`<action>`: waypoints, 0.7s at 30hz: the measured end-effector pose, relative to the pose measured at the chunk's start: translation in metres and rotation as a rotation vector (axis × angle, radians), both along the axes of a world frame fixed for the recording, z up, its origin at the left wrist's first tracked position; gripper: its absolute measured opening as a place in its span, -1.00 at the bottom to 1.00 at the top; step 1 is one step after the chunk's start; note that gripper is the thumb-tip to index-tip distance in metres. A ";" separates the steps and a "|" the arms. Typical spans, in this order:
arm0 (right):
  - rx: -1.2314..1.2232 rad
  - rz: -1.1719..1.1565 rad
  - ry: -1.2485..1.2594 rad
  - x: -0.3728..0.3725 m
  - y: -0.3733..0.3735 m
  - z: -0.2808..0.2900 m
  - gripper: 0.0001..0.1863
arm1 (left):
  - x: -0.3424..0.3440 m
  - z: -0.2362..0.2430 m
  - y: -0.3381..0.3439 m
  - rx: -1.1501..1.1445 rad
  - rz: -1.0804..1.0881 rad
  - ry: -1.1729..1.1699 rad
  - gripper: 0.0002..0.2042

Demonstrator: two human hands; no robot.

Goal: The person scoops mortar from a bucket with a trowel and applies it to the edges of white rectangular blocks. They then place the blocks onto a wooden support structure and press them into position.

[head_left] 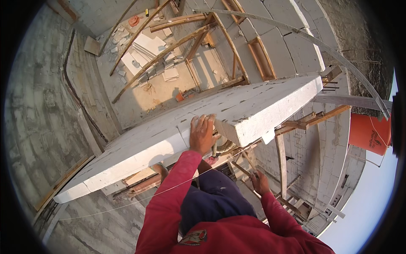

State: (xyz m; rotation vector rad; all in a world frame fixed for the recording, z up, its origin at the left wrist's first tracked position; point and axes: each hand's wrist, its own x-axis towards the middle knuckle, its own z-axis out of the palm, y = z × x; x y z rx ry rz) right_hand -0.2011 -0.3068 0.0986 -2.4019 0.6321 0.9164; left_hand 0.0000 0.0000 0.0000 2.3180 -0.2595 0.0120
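A white block wall point(169, 131) runs diagonally across the middle, with a thicker raised block point(262, 118) at its right part. My left hand point(202, 134) lies over the wall's edge beside the near end of that raised block, its fingers bent over the top. Just right of the wrist, a tan, rounded thing point(226, 147) shows below the block; its kind is unclear. My right hand point(259, 182) hangs lower right, near wooden scaffold bars, fingers curled; anything inside them is hidden. A thin white string point(169, 189) stretches across above my left forearm.
Beyond the wall, far below, lie stacked white boards point(146, 48) and rubble. Wooden poles point(165, 53) lean there. A long bent strip point(313, 38) arcs across the upper right. An orange container point(368, 133) stands at the right. Scaffold timber point(281, 165) rises beside my right hand.
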 end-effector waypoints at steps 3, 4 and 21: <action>0.028 -0.015 -0.032 0.007 0.003 -0.006 -0.59 | 0.000 0.008 0.003 0.044 0.023 -0.024 -0.14; 0.032 -0.021 -0.023 0.007 0.006 -0.008 -0.57 | -0.003 0.012 0.005 0.061 0.017 -0.008 -0.12; 0.040 -0.048 -0.164 0.023 0.014 -0.003 -0.60 | 0.000 0.007 -0.002 0.113 -0.002 -0.002 -0.12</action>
